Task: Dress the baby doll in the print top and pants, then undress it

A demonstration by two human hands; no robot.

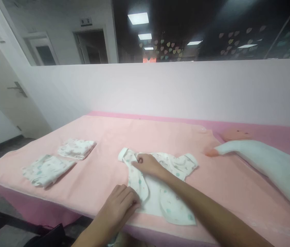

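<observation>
A small white garment with a pale green and grey print lies spread on the pink-covered table, its front parted and its short sleeves out to both sides. My left hand is closed on the lower left edge of the garment, near the table's front edge. Higher up, my right hand pinches the cloth near the neckline on the left side. My right forearm crosses over the garment and hides part of its middle and right half.
Two folded printed garments, one nearer and one farther, lie on the left of the pink table cover. A white plush bird with an orange beak rests at the right. A white wall stands behind.
</observation>
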